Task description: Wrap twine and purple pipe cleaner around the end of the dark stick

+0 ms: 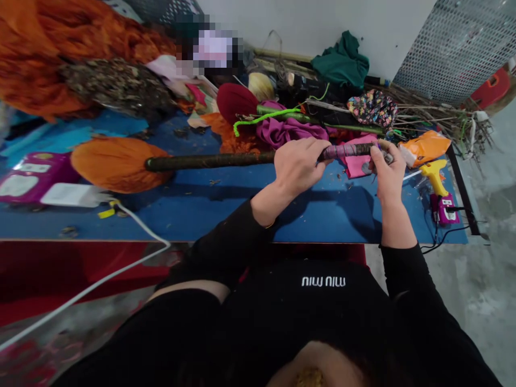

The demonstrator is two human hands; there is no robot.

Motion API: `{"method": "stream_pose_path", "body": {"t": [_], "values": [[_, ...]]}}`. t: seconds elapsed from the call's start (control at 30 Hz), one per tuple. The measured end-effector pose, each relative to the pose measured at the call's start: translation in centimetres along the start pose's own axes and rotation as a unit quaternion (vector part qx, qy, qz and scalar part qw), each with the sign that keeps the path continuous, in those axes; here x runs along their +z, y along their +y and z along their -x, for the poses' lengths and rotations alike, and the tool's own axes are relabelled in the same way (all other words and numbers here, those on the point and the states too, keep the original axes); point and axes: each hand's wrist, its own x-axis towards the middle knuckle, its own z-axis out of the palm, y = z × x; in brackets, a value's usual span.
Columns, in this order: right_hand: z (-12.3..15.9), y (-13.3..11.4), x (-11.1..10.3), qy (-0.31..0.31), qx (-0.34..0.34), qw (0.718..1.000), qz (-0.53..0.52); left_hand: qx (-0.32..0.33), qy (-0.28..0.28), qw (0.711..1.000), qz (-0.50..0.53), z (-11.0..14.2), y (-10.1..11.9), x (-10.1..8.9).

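The left hand [298, 165] wraps around 1 long, dark-brown rod [213, 160] meeting an orange, oval cloth bulb [115, 164]. The right hand [389, 167] pinches the rod's other end.

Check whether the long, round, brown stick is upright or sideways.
Sideways: the stick runs crosswise above the flat blue tabletop, the left hand around it, the right hand at one end.

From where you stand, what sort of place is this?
Probably a craft workshop: what looks like a yellow glue gun, a pile of twigs and heaped orange cloth crowd around a blue table.
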Motion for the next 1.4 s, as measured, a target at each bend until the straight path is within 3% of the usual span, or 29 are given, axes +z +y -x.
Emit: {"method": "stream_pose_path", "body": {"t": [0.33, 0.53, 0.67, 0.8, 1.03, 1.2, 1.4], "values": [[0.3, 0.5, 0.3, 0.0, -0.012, 1.0, 0.005, 0.026, 0.015, 0.999, 0.032, -0.5, 0.8, 0.2], [0.2, 1.1, 0.2, -0.027, -0.015, 0.999, 0.04, 0.035, -0.08, 0.993, 0.081, -2.4, 2.1, -0.4], [-0.7, 1.6, -0.8, 0.03, 0.002, 0.999, 0.024, -0.017, -0.097, 0.992, 0.077, -2.5, 2.1, 0.1], [-1.8, 2.5, -2.0, 0.077, 0.01, 0.997, -0.022, -0.021, -0.136, 0.987, 0.077, -1.7, 1.6, 2.0], [-2.0, 3.9, -2.2, -0.026, 0.0, 0.999, 0.023, -0.021, -0.171, 0.983, 0.057, -1.7, 0.3, 4.0], [-1.6, 3.0, -1.7, -0.035, 0.016, 0.999, -0.004, -0.055, -0.208, 0.975, 0.052, -2.2, 0.5, 3.6], [-1.1, 1.8, -0.9, -0.038, 0.043, 0.997, -0.05, -0.065, -0.196, 0.977, 0.059, -2.2, 0.9, 3.9]]}}
